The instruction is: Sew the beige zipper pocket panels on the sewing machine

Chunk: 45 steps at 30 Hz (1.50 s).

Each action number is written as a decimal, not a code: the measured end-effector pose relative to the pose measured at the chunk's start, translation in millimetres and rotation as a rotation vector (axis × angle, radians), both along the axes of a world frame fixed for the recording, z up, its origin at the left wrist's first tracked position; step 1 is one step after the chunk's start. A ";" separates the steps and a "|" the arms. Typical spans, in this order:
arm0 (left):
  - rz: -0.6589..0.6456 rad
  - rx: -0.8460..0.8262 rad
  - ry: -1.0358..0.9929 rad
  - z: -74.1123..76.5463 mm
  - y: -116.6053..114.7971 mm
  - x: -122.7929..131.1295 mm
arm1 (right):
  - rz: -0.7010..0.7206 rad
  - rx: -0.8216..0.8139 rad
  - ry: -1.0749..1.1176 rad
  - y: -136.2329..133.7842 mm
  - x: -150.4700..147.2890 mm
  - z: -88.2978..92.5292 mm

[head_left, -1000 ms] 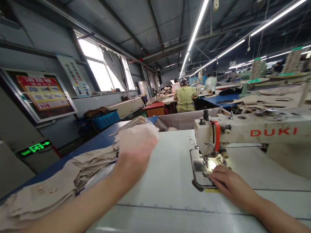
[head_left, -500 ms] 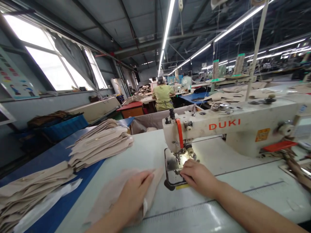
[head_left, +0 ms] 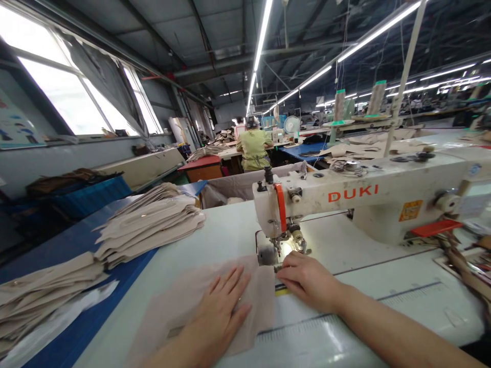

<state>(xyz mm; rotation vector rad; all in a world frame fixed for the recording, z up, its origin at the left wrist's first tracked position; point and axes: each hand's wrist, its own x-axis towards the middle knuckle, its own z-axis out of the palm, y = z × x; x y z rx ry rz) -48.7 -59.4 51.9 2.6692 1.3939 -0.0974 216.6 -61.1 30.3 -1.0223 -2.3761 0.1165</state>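
Observation:
My left hand (head_left: 220, 309) lies flat, fingers stretched, on a thin beige fabric piece (head_left: 172, 301) spread over the pale table. The piece reaches up to the metal plate below the needle of a white sewing machine (head_left: 295, 202). My right hand (head_left: 307, 278) is just in front of the lit presser foot (head_left: 282, 250). Its fingers are bent and pressed together near the fabric's right edge. Whatever they pinch, if anything, is hidden.
Stacks of beige fabric pieces (head_left: 149, 225) lie to the left, some on a blue surface (head_left: 130, 286). Ruler markings (head_left: 299, 327) run along the table's front. Thread cones (head_left: 339, 107) stand behind the machine. A person in a yellow-green top (head_left: 253, 148) sits farther back.
My left hand has gone from gripping the folded fabric to lying flat on it. The fabric has been spread out and shifted right, towards the needle plate. My right hand stays by the needle.

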 end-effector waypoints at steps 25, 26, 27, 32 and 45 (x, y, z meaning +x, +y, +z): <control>0.324 0.355 -0.164 14.8 -13.7 -103.7 | 0.186 0.144 0.038 -20.2 -7.1 -2.3; 0.465 0.385 -0.115 19.6 -10.7 -129.3 | 0.182 0.155 0.039 -19.8 -6.8 -2.4; 0.552 0.412 -0.092 24.7 -8.1 -154.6 | 0.179 0.162 0.036 -19.4 -6.5 -2.7; 0.820 0.427 -0.003 40.3 -9.0 -243.3 | 0.161 0.161 0.013 -17.0 -6.0 -5.6; 0.802 0.314 0.030 36.9 -13.4 -257.2 | 0.138 0.125 0.023 -15.2 -5.8 -14.8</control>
